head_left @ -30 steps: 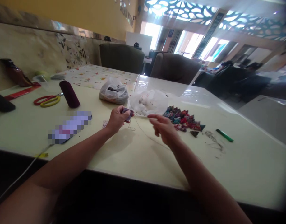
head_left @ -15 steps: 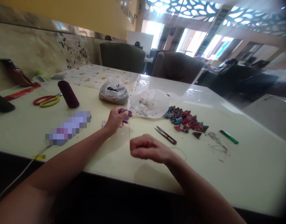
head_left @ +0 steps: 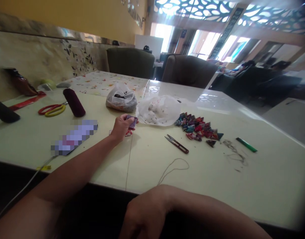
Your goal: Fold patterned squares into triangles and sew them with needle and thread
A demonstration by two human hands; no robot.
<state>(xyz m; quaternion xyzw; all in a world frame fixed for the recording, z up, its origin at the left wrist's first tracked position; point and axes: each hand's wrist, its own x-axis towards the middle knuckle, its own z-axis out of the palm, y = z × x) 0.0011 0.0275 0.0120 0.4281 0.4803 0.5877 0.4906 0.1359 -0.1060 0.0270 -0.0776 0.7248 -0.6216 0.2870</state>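
Observation:
My left hand pinches a small purple piece of cloth above the table. A thread runs straight from the cloth down past the front edge toward my right hand. That hand is low in front of the table, fingers curled and partly cut off by the bottom of the view; the thread appears drawn tight to it. Beneath my left hand lies a red-and-white patterned cloth piece. A loose loop of thread lies on the table by my right wrist. Thread snips rest beyond it.
Folded cloth triangles are heaped at right, near thread scraps and a green object. Behind are a bag of white stuffing and another plastic bag. Scissors, a maroon thread cone and a blurred-out device are left.
My right hand has moved down and toward me, from above the table to below its front edge. The thread between the hands has lengthened. My left hand has shifted slightly left, still holding the cloth.

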